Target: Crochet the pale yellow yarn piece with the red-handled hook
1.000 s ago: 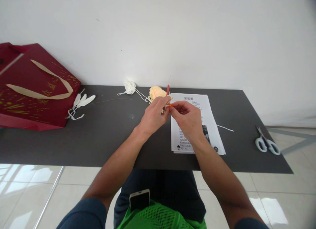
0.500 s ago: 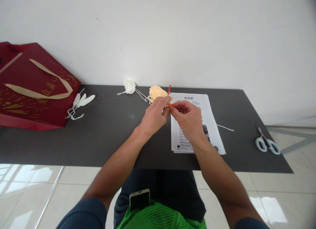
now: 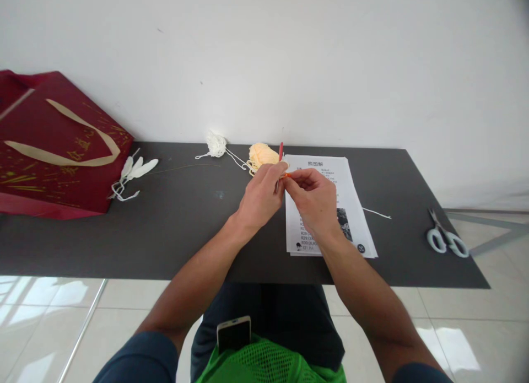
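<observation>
My left hand [image 3: 262,193] is closed around a crochet hook [image 3: 281,151]; its red handle sticks up above the fingers and a thin metal shaft shows below them. Some pale yarn work is at the same fingertips, mostly hidden. Thumb and forefinger of my right hand [image 3: 316,198] pinch a small orange piece [image 3: 287,175] right against the left fingertips; its exact kind is too small to make out. Just behind the left hand lies a ball of cream-yellow yarn [image 3: 261,154]. Printed pattern sheets [image 3: 355,234] lie under the right hand.
A white yarn bundle [image 3: 216,145] sits by the wall, its strand running toward the yellow ball. White crocheted pieces [image 3: 138,169] rest beside a red gift bag [image 3: 61,151] on the left. Scissors [image 3: 446,237] lie at the right end of the dark table [image 3: 185,223].
The hook's red handle stands slightly more upright, and the left hand has turned a little. The right hand keeps its pinch on the orange piece.
</observation>
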Motion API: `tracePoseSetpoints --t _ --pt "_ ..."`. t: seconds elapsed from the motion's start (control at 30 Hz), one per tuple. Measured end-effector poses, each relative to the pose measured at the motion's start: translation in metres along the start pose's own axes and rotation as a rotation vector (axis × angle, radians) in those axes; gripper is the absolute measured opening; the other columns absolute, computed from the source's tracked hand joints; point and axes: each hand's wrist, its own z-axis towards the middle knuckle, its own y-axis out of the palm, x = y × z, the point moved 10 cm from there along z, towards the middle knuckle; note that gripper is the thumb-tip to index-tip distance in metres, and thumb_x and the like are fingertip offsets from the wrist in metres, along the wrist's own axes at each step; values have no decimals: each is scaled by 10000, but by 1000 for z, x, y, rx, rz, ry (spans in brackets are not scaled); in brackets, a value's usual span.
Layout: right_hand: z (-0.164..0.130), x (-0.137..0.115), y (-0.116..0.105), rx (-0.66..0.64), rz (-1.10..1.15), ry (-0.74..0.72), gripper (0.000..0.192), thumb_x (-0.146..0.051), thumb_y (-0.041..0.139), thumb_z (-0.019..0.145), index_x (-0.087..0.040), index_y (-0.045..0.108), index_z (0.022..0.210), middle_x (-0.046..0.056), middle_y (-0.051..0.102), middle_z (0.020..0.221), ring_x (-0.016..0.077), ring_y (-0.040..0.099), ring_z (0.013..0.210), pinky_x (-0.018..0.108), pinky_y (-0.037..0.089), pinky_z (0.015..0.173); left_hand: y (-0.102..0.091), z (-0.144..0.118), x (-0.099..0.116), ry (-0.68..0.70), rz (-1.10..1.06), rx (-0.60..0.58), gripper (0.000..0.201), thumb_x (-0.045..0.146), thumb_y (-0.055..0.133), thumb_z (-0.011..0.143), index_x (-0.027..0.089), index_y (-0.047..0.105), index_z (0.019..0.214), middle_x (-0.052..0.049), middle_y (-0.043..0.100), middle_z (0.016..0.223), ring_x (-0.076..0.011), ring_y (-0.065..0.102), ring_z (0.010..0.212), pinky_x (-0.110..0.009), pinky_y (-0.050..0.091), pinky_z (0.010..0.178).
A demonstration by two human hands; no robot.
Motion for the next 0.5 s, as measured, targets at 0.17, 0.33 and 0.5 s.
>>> tracePoseSetpoints --t 0.17,0.33,0.5 --pt "-1 -4 -1 49 -11 -36 146 -322 795 783 -213 724 849 2 755 784 135 670 685 292 542 660 -5 1 2 -18 -39 55 349 42 621 890 198 603 1202 -45 733 1051 -134 700 989 -241 550 886" --pt "0 -5 -1 44 11 -37 165 -333 803 785 -212 719 858 6 762 799 137 678 706 295 543 669 -8 2 -3 -88 -47 72 374 40 630 862 209 608 1195 -36 736 1057 -134 705 957 -247 559 864" --pt "0 -3 1 12 40 -20 186 -350 814 782 -217 725 875 10 767 822 140 682 726 299 546 681 -12 2 -4 -85 -64 113 346 46 645 852 216 611 1152 -4 722 999 -100 681 831 -219 556 797"
